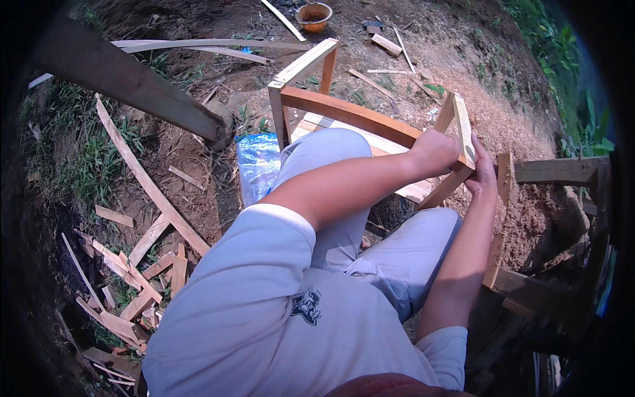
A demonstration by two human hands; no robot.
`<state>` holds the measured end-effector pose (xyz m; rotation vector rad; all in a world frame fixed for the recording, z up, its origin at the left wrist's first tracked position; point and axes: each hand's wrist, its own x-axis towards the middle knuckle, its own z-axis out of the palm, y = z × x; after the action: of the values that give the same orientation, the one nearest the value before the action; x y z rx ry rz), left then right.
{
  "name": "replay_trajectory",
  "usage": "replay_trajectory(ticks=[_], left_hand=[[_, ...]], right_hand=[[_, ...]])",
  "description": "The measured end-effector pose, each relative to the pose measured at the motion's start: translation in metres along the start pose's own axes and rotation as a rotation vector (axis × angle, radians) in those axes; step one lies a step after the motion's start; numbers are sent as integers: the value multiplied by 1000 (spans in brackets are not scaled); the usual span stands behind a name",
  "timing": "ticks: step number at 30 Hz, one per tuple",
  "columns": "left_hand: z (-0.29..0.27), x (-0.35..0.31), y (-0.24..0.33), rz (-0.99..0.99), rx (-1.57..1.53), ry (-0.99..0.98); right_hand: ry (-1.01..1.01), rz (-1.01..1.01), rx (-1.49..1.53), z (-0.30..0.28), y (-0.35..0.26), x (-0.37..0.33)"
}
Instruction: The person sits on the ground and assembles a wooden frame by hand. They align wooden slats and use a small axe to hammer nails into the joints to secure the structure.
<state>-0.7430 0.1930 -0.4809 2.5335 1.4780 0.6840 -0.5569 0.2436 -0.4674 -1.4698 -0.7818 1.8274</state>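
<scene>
A wooden frame (350, 109), like a small stool or table skeleton of reddish-brown rails and pale top pieces, stands in front of my knees. My left hand (436, 152) is closed in a fist against its right near corner, at the end of the long rail. Whatever the fist holds, if anything, is hidden. Just to the right, my right hand (483, 165) wraps round the outer side of the same corner, fingers along the pale end piece (463, 126). Pale boards (393, 144) lie under the frame.
A clear-blue plastic bag (258, 162) lies left of my knee. Beyond the frame sits an orange bowl (313, 18). A dark post (139, 79) slants in at upper left. Wood offcuts (142, 278) pile at left. A wooden structure (555, 171) stands at right; shavings cover the ground (489, 86).
</scene>
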Motion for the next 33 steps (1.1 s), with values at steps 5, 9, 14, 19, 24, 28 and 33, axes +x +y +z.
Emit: replay_trajectory(ticks=[5, 9, 14, 19, 24, 28, 33], left_hand=[[-46, -15, -28, 82, -69, -171], [-151, -44, -95, -184, -174, 182], [-209, -176, -223, -809, -807, 342], [-141, -269, -242, -870, -1200, -106], [-105, -259, -255, -748, -1201, -70], [-103, -227, -270, -727, -1233, 12], [-98, -209, -288, -713, -1256, 41]], right_hand=[[115, -29, -81, -33, 43, 41], [78, -5, -2, -47, 57, 34], [29, 29, 23, -49, 63, 44], [121, 107, 33, -57, 67, 49], [214, 150, -33, -53, 71, 40], [225, 169, 92, -67, 73, 40], [226, 145, 99, -60, 68, 29]])
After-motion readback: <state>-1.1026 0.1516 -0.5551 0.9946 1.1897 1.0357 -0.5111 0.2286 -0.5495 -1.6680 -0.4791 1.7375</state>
